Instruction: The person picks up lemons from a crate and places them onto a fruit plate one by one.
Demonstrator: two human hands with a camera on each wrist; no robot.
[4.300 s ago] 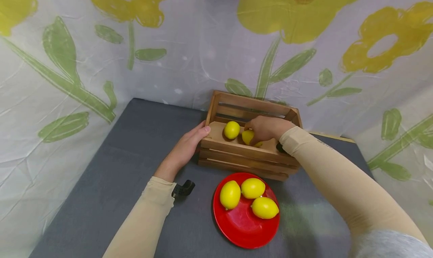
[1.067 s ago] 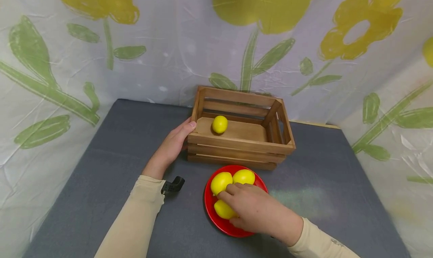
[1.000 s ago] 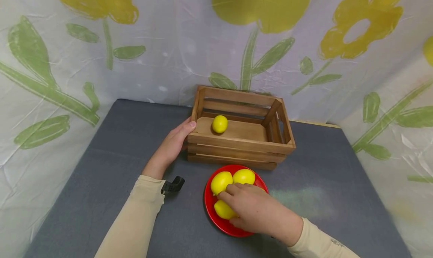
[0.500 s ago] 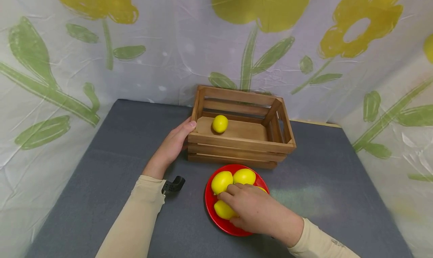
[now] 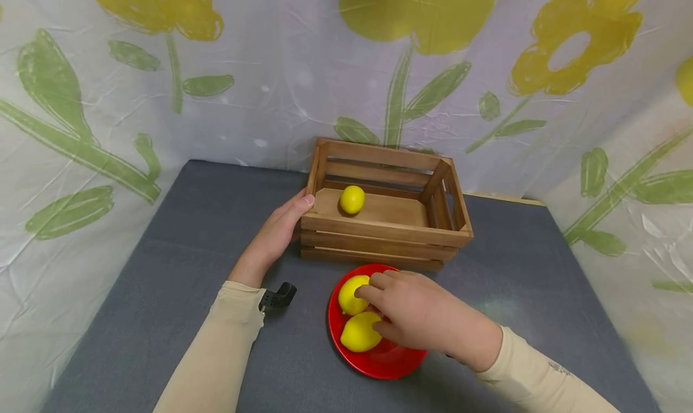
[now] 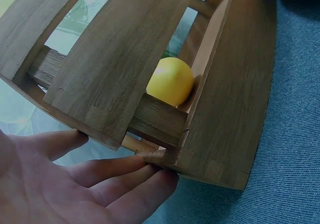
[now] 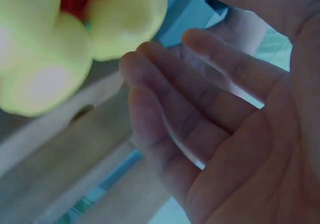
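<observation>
My left hand (image 5: 273,235) rests on the left end of a slatted wooden crate (image 5: 387,241), thumb at its top corner. In the left wrist view its fairly straight fingers (image 6: 125,196) touch the crate's edge. One yellow lemon (image 5: 352,199) sits inside the crate. In front stands a red plate (image 5: 397,365) with lemons. Two show in the head view, a rear lemon (image 5: 351,297) and a front lemon (image 5: 361,332). My right hand (image 5: 428,311) hovers over the plate, hiding part of it. In the right wrist view its loose fingers (image 7: 175,93) hold nothing, near several blurred lemons (image 7: 125,23).
A dark grey table (image 5: 216,214) bears crate and plate. Behind it hangs a pale cloth (image 5: 303,88) printed with yellow flowers and green leaves. A black strap (image 5: 277,296) sits on the left wrist.
My right hand has moved from a lemon in the crate to the plate, then slightly up and right off the lemons. The crate now holds one lemon instead of two. The left hand stays.
</observation>
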